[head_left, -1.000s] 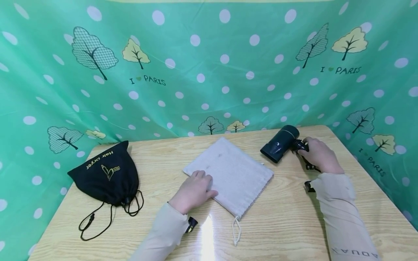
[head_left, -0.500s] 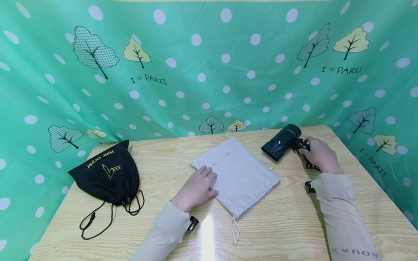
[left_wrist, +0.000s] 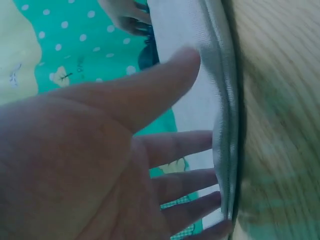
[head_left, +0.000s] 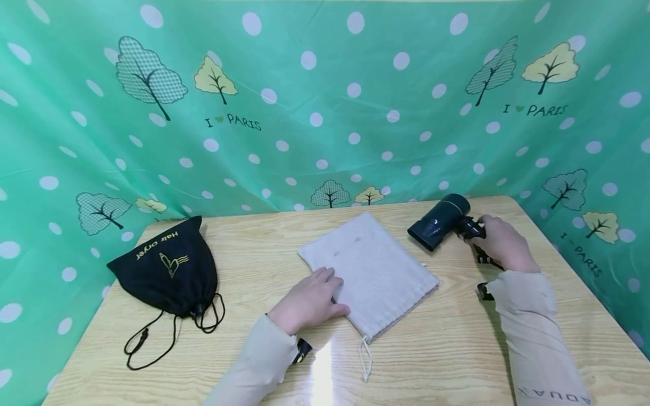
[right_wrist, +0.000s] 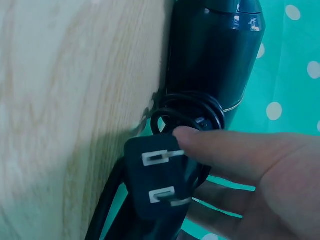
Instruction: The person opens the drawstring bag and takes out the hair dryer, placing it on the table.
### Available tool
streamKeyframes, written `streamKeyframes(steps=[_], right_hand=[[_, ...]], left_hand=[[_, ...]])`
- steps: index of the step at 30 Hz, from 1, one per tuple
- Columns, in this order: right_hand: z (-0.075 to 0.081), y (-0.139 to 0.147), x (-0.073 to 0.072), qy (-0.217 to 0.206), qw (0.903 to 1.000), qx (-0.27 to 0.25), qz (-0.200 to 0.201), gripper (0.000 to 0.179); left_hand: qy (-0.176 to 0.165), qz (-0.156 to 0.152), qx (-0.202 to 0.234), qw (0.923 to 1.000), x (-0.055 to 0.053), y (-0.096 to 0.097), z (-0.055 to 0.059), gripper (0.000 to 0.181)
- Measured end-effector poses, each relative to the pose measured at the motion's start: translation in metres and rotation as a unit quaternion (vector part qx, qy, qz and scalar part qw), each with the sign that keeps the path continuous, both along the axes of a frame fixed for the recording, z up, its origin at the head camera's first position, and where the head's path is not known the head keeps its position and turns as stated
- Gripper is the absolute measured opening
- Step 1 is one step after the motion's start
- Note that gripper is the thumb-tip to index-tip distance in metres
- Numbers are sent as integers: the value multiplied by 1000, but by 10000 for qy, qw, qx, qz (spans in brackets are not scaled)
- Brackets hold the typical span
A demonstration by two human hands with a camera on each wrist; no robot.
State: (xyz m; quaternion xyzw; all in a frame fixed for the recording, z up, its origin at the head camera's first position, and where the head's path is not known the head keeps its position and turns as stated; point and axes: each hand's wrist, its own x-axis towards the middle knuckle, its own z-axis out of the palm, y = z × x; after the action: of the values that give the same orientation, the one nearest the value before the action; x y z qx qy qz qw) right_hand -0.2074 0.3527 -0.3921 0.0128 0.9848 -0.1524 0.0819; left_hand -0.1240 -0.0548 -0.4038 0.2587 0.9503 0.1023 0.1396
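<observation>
A light grey drawstring pouch (head_left: 376, 270) lies flat on the table, its white cord toward the near side. My left hand (head_left: 310, 299) is at the pouch's left edge. In the left wrist view the fingers (left_wrist: 187, 150) are nearly straight, their tips along the pouch's folded edge (left_wrist: 227, 120), and the thumb reaches over its surface. At the back right a dark hair dryer (head_left: 440, 221) lies on its side. My right hand (head_left: 503, 242) grips its handle, around which the black cord (right_wrist: 200, 102) is wound. The two-prong plug (right_wrist: 157, 175) shows beside my right thumb.
On the left lies a black drawstring bag (head_left: 167, 270) with yellow "Hair Dryer" lettering, its cords (head_left: 152, 361) looped toward the near side. A green dotted curtain (head_left: 325, 113) hangs behind and beside the wooden table (head_left: 431, 349).
The grey pouch has shifted right and slightly away, and my left hand has moved a little right along with it. My right hand stays on the hair dryer.
</observation>
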Motion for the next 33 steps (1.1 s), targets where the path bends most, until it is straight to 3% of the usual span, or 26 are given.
streamKeyframes(steps=[4, 9, 19, 26, 33], right_hand=[[0, 2, 2, 10, 9999, -27, -101, 37], [0, 2, 2, 21, 9997, -46, -227, 33], [2, -3, 3, -15, 9992, 90, -380, 52], [4, -1, 4, -101, 9996, 116, -227, 64], [6, -8, 5, 190, 9996, 117, -188, 65]], left_hand=[[-103, -121, 3, 9999, 0, 1, -2, 67], [-104, -220, 236, 9994, -3, 2, -7, 72], [49, -358, 237, 9991, -9, 5, -15, 79], [96, -447, 218, 9987, -10, 6, -18, 75], [145, -410, 259, 9987, -14, 8, -21, 71]])
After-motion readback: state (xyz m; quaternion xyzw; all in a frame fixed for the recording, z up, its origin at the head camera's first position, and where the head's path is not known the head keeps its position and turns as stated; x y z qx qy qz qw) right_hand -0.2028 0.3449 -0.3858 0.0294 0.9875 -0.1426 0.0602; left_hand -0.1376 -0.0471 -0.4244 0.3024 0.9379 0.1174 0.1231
